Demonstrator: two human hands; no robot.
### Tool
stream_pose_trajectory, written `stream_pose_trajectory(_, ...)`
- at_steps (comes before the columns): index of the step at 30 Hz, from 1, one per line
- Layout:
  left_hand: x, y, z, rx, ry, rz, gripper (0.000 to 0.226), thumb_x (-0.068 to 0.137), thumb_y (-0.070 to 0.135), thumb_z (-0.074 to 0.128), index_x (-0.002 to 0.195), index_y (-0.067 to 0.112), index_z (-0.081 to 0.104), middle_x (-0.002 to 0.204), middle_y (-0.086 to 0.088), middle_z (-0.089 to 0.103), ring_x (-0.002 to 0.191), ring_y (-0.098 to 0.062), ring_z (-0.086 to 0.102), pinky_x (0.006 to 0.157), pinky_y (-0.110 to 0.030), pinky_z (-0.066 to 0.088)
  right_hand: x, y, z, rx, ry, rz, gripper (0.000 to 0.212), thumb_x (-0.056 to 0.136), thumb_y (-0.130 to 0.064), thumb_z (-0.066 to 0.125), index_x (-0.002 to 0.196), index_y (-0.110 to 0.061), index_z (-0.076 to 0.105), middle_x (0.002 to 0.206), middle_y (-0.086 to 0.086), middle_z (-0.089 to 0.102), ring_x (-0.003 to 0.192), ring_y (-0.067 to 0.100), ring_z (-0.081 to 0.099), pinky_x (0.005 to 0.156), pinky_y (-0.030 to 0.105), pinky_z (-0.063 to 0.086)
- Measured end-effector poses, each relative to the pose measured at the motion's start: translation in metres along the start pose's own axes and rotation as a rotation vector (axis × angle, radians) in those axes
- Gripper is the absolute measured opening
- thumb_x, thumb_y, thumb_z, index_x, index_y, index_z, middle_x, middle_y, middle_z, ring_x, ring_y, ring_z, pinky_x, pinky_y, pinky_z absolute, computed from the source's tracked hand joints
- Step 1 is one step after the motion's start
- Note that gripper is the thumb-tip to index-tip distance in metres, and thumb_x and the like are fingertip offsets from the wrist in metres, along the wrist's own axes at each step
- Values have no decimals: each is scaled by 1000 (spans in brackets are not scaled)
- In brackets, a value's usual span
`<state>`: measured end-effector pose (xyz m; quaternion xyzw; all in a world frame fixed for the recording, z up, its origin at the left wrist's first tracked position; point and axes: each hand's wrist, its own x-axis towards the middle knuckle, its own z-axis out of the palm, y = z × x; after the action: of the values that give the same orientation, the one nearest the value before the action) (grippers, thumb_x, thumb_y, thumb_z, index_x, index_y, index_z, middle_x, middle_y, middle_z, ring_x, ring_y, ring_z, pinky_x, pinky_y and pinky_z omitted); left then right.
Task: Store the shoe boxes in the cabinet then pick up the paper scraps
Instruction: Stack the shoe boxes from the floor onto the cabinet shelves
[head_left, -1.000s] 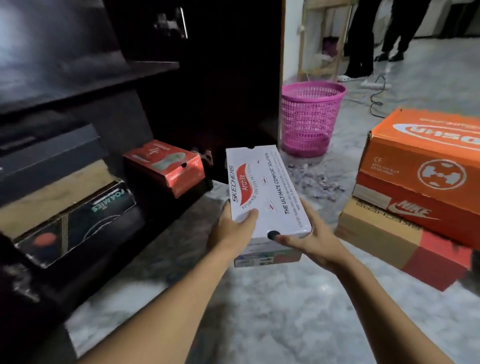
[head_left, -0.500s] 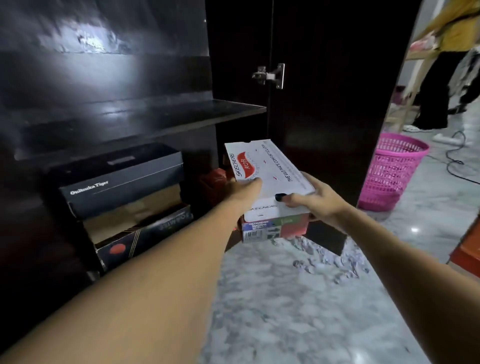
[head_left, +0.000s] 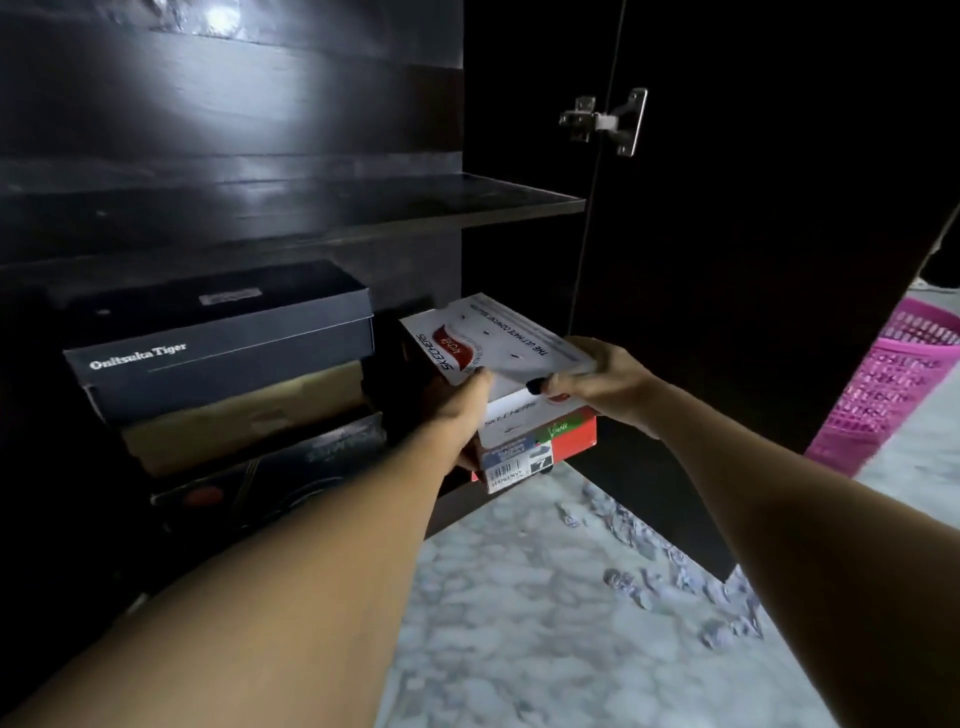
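Note:
Both my hands hold a white Skechers shoe box (head_left: 498, 348) at the mouth of the dark cabinet (head_left: 291, 213). My left hand (head_left: 460, 410) grips its left near corner and my right hand (head_left: 597, 382) grips its right near edge, thumb on the lid. The box sits over a red box (head_left: 574, 434) on the cabinet's bottom level; only the red box's front shows. Grey paper scraps (head_left: 670, 566) lie scattered on the marble floor by the open cabinet door (head_left: 753, 234).
A stack of three boxes fills the cabinet's lower left, topped by a dark Onitsuka Tiger box (head_left: 223, 338). A bare shelf (head_left: 363, 205) runs above. A pink mesh basket (head_left: 893, 384) stands on the floor at the right.
I have carried the white box left from the open floor into the cabinet opening, above the red box. The view has swung toward the cabinet; the orange box stack has left the frame.

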<state>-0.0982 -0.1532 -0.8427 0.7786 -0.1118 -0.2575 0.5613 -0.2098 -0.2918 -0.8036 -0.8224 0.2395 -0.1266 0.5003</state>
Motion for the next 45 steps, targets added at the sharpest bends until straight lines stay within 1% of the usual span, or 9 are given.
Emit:
stream_pose_trajectory(3, 17, -17, 20, -89, 65, 22, 55, 70, 58, 57, 112, 23, 60, 101, -12, 70, 85, -38, 69, 57, -54, 59, 21, 35, 2, 135, 69, 14, 56, 81, 13, 67, 132, -2, 47, 89, -7, 61, 68, 0, 64, 55, 4, 45)
stream_pose_trajectory(6, 27, -33, 40, -121, 105, 123, 48, 74, 51, 60, 118, 32, 59, 111, -4, 69, 98, -31, 67, 79, -53, 58, 36, 63, -2, 241, 94, 47, 56, 84, 16, 62, 133, -2, 42, 87, -8, 61, 54, -8, 63, 52, 5, 45)
stream_pose_trajectory(11, 31, -42, 58, -207, 79, 168, 69, 87, 41, 67, 148, 28, 37, 133, -6, 60, 116, -21, 61, 96, -39, 52, 62, 94, -4, 277, 206, 16, 78, 82, 3, 74, 148, -5, 34, 126, 4, 58, 82, -3, 61, 60, 7, 49)
stream_pose_trajectory(16, 51, -39, 68, -166, 81, 234, 65, 93, 35, 63, 151, 25, 35, 146, -3, 48, 128, -12, 48, 87, -17, 41, 78, 110, 13, 253, 411, -101, 66, 87, -24, 75, 144, -15, 43, 123, 1, 62, 84, -2, 64, 62, 12, 52)
stream_pose_trajectory(20, 73, -33, 76, -185, 81, 225, 71, 86, 44, 69, 148, 31, 38, 149, -4, 45, 131, -23, 50, 105, -42, 46, 78, 124, 32, -18, 574, -156, 54, 91, -42, 65, 139, -28, 45, 137, -4, 44, 110, 4, 50, 87, 27, 48)
stream_pose_trajectory(28, 115, -22, 63, -256, 106, 177, 63, 91, 34, 66, 147, 28, 40, 148, -6, 46, 129, -23, 52, 103, -45, 48, 108, 125, 62, -14, 376, -100, 68, 85, -48, 67, 143, -40, 32, 133, -3, 42, 120, 18, 52, 93, 48, 54)
stream_pose_trajectory(33, 134, -18, 54, -289, 119, 154, 62, 89, 36, 69, 145, 33, 43, 150, -7, 44, 129, -24, 52, 102, -46, 49, 130, 118, 81, -42, 326, -79, 80, 90, -36, 69, 153, -25, 21, 148, 5, 34, 131, 21, 44, 107, 40, 42)
stream_pose_trajectory(39, 139, -17, 55, -258, 121, 140, 63, 88, 40, 69, 144, 36, 42, 149, -7, 45, 130, -24, 51, 102, -47, 49, 136, 121, 79, -35, 332, -44, 78, 91, -33, 68, 154, -29, 22, 145, 4, 39, 130, 23, 47, 106, 47, 43)
stream_pose_trajectory(45, 121, 4, 49, -158, 72, 105, 58, 94, 35, 62, 147, 28, 39, 143, -6, 50, 121, -27, 56, 86, -42, 54, 124, 114, 63, -88, 307, -22, 75, 77, -62, 53, 146, -36, 36, 136, 2, 57, 122, 24, 58, 99, 49, 50)
